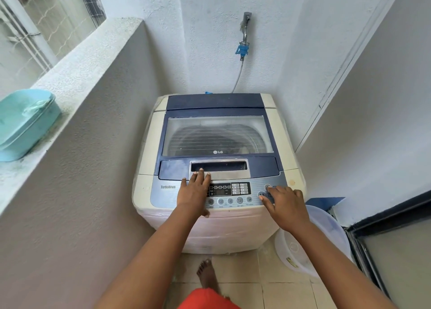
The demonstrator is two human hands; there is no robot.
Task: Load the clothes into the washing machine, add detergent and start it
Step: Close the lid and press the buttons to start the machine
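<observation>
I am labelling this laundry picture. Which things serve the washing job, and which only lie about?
For the job:
white and blue top-loading washing machine, lid shut
grey control panel
left hand
right hand
wall tap with blue hose connector

Lying about:
turquoise plastic tub
clear plastic basin

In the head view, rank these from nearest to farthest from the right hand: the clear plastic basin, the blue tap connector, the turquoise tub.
Measured from the right hand at the washer's control panel:
1. Clear plastic basin, on the floor just right of and below the hand.
2. Blue tap connector, on the back wall above the washer.
3. Turquoise tub, on the ledge far to the left.
</observation>
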